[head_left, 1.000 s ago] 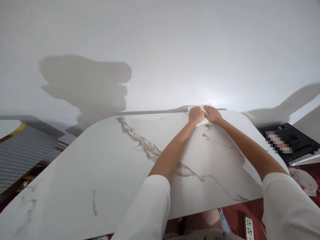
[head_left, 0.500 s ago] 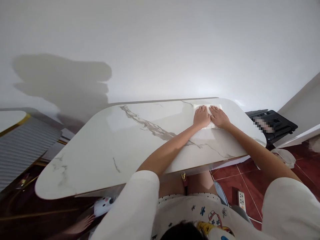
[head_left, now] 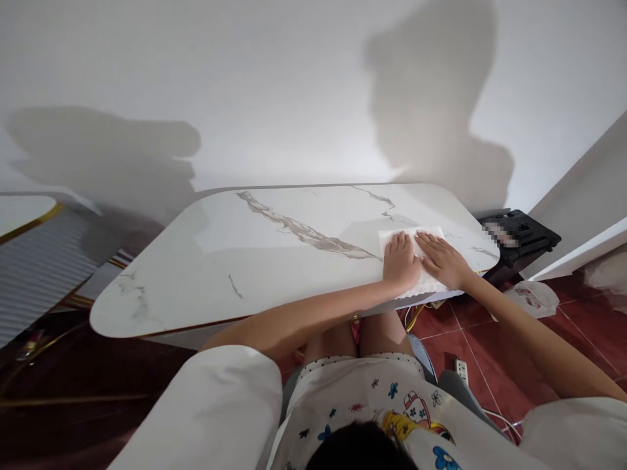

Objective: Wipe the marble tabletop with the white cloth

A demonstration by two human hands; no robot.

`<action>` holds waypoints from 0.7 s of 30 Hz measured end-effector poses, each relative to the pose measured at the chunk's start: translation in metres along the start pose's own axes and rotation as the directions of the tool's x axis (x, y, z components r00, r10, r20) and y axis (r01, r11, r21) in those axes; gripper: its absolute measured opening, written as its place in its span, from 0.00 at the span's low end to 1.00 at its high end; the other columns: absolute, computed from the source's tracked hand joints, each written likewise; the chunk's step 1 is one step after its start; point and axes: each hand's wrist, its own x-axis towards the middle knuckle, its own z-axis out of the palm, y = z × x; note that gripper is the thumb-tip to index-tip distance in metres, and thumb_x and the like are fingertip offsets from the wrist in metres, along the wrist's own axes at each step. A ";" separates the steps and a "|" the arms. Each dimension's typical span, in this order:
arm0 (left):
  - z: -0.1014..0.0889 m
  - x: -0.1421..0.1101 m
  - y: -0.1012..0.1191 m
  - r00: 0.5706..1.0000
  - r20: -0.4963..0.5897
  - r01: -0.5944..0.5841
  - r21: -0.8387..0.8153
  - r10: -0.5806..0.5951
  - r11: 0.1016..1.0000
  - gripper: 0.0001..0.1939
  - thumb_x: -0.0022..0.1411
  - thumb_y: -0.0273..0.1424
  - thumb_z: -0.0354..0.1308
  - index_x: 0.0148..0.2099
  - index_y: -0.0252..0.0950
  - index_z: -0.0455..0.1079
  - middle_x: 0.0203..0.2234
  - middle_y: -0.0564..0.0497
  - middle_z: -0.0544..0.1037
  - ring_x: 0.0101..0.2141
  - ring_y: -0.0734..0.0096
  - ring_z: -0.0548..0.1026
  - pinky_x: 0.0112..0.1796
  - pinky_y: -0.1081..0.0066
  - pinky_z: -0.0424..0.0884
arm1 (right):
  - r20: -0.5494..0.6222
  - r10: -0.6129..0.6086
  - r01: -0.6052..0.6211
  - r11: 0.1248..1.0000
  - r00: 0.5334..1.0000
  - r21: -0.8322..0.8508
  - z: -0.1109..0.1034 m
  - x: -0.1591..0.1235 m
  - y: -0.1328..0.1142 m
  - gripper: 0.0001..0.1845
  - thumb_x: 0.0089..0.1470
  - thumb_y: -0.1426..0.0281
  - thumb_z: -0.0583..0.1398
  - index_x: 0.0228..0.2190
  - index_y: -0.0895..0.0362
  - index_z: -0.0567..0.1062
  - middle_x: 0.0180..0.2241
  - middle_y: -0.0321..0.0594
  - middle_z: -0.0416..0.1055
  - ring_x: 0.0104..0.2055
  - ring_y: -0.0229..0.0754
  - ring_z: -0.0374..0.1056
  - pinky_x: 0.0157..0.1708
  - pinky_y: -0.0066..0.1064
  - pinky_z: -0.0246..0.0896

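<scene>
A white marble-patterned tabletop with grey veins stands in front of me against a white wall. A white cloth lies near its right front edge. My left hand lies flat on the cloth's left part, fingers stretched out. Beside it my right hand presses flat on the right part, fingers spread. Both hands rest close to the table's near edge.
A black plastic object sits to the right beyond the table. A white power strip and cable lie on the red tiled floor. A ribbed grey panel with gold trim is at the left. A white bag lies by the right.
Both hands have slid the cloth from the table's far edge toward the near edge. The view has pulled back and down, and a head-shaped shadow now falls on the wall.
</scene>
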 end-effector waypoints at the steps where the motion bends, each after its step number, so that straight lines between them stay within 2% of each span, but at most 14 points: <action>1: 0.003 -0.001 0.007 1.000 0.012 0.004 -0.019 -0.003 1.000 0.30 0.62 0.27 0.40 0.66 0.24 0.47 0.66 0.41 0.48 0.66 0.60 0.44 0.63 0.61 0.44 | -0.002 -0.014 0.014 1.000 1.000 0.009 -0.001 -0.005 0.007 0.31 0.63 0.61 0.42 0.64 0.58 0.51 0.65 0.45 0.48 0.66 0.48 0.43 0.62 0.46 0.45; 6: 0.021 0.023 0.037 1.000 0.012 -0.011 -0.097 0.013 0.995 0.30 0.63 0.28 0.40 0.66 0.25 0.47 0.66 0.42 0.48 0.66 0.62 0.43 0.63 0.63 0.43 | 0.003 0.002 -0.002 1.000 1.000 0.028 -0.002 -0.015 0.059 0.30 0.63 0.59 0.43 0.64 0.54 0.51 0.64 0.43 0.51 0.66 0.48 0.45 0.62 0.48 0.46; 11: 0.032 0.075 0.045 0.999 -0.052 0.007 -0.126 -0.014 0.992 0.27 0.66 0.28 0.36 0.66 0.25 0.48 0.66 0.42 0.51 0.65 0.62 0.46 0.63 0.63 0.43 | 0.021 0.070 -0.070 0.998 0.997 0.000 0.000 0.014 0.099 0.30 0.63 0.59 0.42 0.63 0.52 0.53 0.64 0.40 0.51 0.66 0.47 0.46 0.62 0.47 0.46; 17: 0.027 0.138 0.013 0.992 -0.127 0.019 -0.048 -0.025 0.999 0.27 0.65 0.28 0.39 0.65 0.29 0.51 0.65 0.43 0.53 0.64 0.63 0.49 0.62 0.62 0.46 | 0.038 0.126 -0.124 0.991 0.991 -0.044 0.013 0.085 0.115 0.29 0.62 0.63 0.42 0.63 0.54 0.55 0.64 0.39 0.50 0.66 0.45 0.46 0.63 0.46 0.44; 21: 0.017 0.173 -0.018 0.984 -0.179 0.013 0.005 -0.012 1.000 0.27 0.66 0.28 0.39 0.65 0.26 0.52 0.64 0.41 0.55 0.64 0.62 0.51 0.62 0.62 0.48 | 0.043 0.124 -0.121 0.990 0.991 -0.072 0.024 0.135 0.118 0.30 0.62 0.62 0.42 0.62 0.58 0.56 0.64 0.41 0.50 0.66 0.44 0.45 0.63 0.42 0.43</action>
